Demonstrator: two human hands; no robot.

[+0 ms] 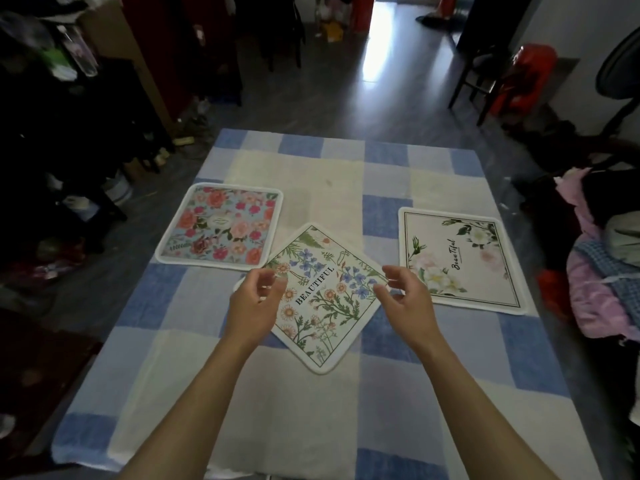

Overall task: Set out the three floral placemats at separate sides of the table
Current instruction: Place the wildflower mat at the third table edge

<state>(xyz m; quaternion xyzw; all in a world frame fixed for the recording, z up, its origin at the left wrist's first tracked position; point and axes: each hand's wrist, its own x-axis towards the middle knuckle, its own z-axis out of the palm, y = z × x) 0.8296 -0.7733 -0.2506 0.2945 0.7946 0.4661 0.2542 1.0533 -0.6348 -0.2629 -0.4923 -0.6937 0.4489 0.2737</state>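
Head view, looking down on the table under its blue-and-white checked cloth. Your left hand and right hand hover at frame centre, one on either side of the wildflower placemat, which lies turned corner-on like a diamond with the word BEAUTIFUL running diagonally across it. Both hands are loosely curled, fingers apart, thumb and forefinger not closed on anything. The left hand overlaps the mat's left corner and the right hand sits over its right corner; whether the fingertips touch the mat cannot be told. The red-rose placemat lies flat at centre left of the frame, its lower right corner just beside the wildflower mat's upper left edge. The pale placemat with white blooms and a thin dark border lies flat at centre right, apart from the wildflower mat and near the table's right edge.
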